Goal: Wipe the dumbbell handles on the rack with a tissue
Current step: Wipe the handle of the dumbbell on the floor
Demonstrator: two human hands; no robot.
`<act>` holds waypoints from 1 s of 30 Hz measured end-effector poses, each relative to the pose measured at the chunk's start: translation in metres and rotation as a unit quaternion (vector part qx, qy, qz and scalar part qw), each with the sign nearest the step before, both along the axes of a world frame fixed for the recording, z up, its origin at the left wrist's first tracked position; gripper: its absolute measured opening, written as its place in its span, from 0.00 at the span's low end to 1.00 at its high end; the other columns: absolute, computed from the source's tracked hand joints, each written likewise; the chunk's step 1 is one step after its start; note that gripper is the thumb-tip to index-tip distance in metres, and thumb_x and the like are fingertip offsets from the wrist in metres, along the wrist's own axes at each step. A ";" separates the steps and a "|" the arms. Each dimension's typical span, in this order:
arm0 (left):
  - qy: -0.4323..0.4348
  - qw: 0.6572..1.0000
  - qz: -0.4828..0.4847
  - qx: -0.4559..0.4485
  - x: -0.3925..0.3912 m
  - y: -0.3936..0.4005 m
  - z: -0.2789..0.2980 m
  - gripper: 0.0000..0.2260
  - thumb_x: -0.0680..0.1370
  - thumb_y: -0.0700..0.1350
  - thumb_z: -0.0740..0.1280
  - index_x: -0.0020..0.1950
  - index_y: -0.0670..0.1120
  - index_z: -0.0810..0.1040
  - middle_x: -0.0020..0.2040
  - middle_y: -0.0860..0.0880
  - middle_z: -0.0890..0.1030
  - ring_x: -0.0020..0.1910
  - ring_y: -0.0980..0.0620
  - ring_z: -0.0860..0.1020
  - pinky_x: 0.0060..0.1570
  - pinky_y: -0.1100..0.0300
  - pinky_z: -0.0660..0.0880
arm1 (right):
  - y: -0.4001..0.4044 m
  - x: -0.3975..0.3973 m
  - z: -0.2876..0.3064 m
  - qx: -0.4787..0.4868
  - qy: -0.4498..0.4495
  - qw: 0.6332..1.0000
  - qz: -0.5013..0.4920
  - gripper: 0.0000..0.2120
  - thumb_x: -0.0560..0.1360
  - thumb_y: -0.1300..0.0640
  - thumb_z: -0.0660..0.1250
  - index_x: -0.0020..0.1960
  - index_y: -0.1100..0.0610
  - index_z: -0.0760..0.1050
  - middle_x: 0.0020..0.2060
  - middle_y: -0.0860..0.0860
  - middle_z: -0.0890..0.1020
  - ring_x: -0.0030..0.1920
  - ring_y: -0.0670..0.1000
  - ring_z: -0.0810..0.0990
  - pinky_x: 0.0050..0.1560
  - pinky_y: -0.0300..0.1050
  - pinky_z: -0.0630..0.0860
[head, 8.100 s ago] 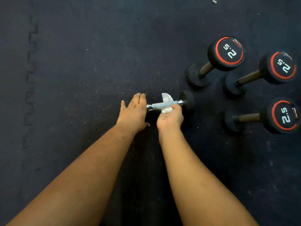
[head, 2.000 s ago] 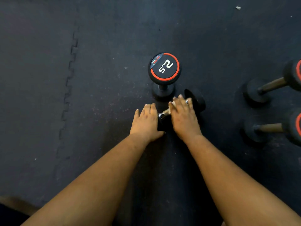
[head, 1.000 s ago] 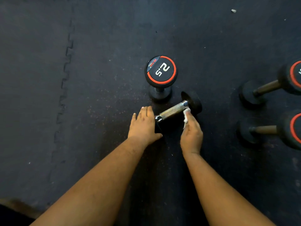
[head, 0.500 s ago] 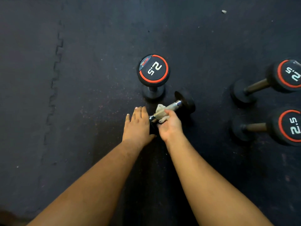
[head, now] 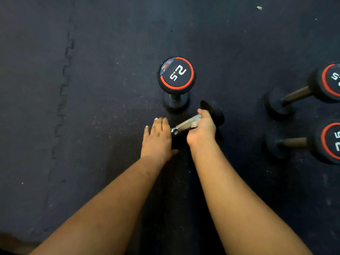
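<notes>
A small black dumbbell (head: 214, 112) lies tilted on the dark floor mat, its knurled metal handle (head: 185, 125) showing between my hands. My left hand (head: 158, 137) rests flat over the near weight head, fingers straight, hiding that head. My right hand (head: 202, 129) is curled round the far end of the handle beside the far head. The tissue is hidden inside that grip; only a pale edge shows under the fingers.
An upright 2.5 dumbbell (head: 176, 74) stands just behind my hands. Two more 2.5 dumbbells, one at the upper right (head: 325, 81) and one at the lower right (head: 327, 140), stand on the mat (head: 92, 89). A jigsaw seam (head: 63, 92) runs down the left. A small pale scrap (head: 259, 8) lies far back.
My right hand has slid along the handle from the near end to the far end by the outer head, and the tissue is now covered. My left hand has stayed on the near head.
</notes>
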State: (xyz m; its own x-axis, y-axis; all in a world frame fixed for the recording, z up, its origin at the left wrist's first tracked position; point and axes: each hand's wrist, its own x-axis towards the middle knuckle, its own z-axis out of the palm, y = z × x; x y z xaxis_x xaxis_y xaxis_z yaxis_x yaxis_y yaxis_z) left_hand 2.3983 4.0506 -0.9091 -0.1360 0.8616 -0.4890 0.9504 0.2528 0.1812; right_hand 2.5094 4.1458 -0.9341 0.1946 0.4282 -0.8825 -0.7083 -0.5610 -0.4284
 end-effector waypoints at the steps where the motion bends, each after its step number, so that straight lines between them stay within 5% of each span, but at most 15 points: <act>1: 0.003 1.000 -0.004 -0.002 0.000 0.000 0.001 0.54 0.70 0.58 0.78 0.82 0.41 0.47 0.82 0.42 0.54 0.82 0.45 0.50 0.80 0.42 0.51 | -0.001 -0.003 -0.001 -0.014 -0.024 0.999 0.025 0.04 0.73 0.60 0.70 0.44 0.60 0.75 0.35 0.53 0.76 0.36 0.53 0.77 0.36 0.46 0.75; 5: 0.007 1.000 -0.002 -0.003 0.000 0.002 0.002 0.54 0.71 0.58 0.78 0.82 0.41 0.46 0.82 0.42 0.53 0.83 0.46 0.49 0.80 0.42 0.49 | 0.016 0.003 -0.005 -0.007 -0.005 0.999 0.047 0.12 0.76 0.60 0.67 0.36 0.58 0.70 0.26 0.49 0.73 0.26 0.48 0.74 0.26 0.36 0.70; 10: 0.013 1.000 -0.009 -0.001 0.002 -0.002 0.000 0.54 0.71 0.59 0.77 0.82 0.41 0.45 0.82 0.42 0.53 0.83 0.45 0.49 0.80 0.42 0.51 | -0.006 0.008 -0.012 0.022 0.018 0.999 0.045 0.07 0.76 0.57 0.69 0.47 0.61 0.78 0.41 0.55 0.80 0.37 0.50 0.79 0.38 0.42 0.77; 13: 0.014 1.000 -0.007 0.002 0.001 -0.001 -0.003 0.54 0.70 0.59 0.78 0.82 0.41 0.46 0.82 0.41 0.54 0.82 0.45 0.50 0.80 0.42 0.52 | -0.005 -0.003 -0.003 0.004 -0.044 0.998 0.042 0.08 0.72 0.57 0.72 0.49 0.60 0.78 0.39 0.54 0.79 0.39 0.53 0.80 0.40 0.47 0.77; 15: 0.014 1.000 -0.006 0.002 0.001 0.001 -0.002 0.54 0.70 0.58 0.78 0.82 0.41 0.46 0.82 0.41 0.54 0.82 0.45 0.50 0.80 0.42 0.52 | 0.005 -0.003 -0.001 -0.005 -0.029 0.998 0.054 0.08 0.74 0.58 0.71 0.40 0.59 0.74 0.34 0.52 0.76 0.32 0.51 0.76 0.35 0.44 0.75; 19: 0.015 1.000 -0.010 0.010 0.002 -0.002 -0.001 0.54 0.71 0.58 0.77 0.82 0.41 0.46 0.82 0.42 0.54 0.82 0.45 0.50 0.80 0.42 0.51 | 0.004 0.013 -0.011 0.010 0.026 0.998 0.057 0.05 0.76 0.59 0.70 0.47 0.61 0.78 0.42 0.56 0.80 0.40 0.53 0.79 0.51 0.48 0.80; 25: 0.004 1.000 -0.013 0.007 0.002 -0.001 -0.004 0.50 0.74 0.57 0.75 0.82 0.40 0.46 0.82 0.41 0.53 0.83 0.45 0.48 0.80 0.42 0.52 | -0.029 -0.024 0.003 -0.004 -0.037 0.997 0.063 0.09 0.73 0.58 0.73 0.51 0.58 0.76 0.45 0.55 0.81 0.44 0.54 0.81 0.46 0.50 0.78; 28: 0.006 1.000 -0.011 0.014 0.002 -0.004 -0.002 0.52 0.72 0.57 0.77 0.82 0.40 0.47 0.82 0.41 0.54 0.83 0.45 0.49 0.80 0.43 0.51 | -0.016 -0.014 -0.005 -0.007 0.007 0.996 0.087 0.06 0.75 0.58 0.71 0.44 0.59 0.75 0.38 0.55 0.78 0.34 0.51 0.79 0.36 0.44 0.77; 30: 0.007 1.000 -0.010 0.017 0.004 -0.005 -0.002 0.52 0.71 0.57 0.77 0.82 0.41 0.47 0.82 0.42 0.55 0.82 0.45 0.50 0.80 0.44 0.51 | -0.012 0.001 -0.014 0.010 0.034 0.993 0.113 0.07 0.76 0.57 0.70 0.44 0.60 0.76 0.39 0.56 0.79 0.37 0.53 0.80 0.42 0.47 0.79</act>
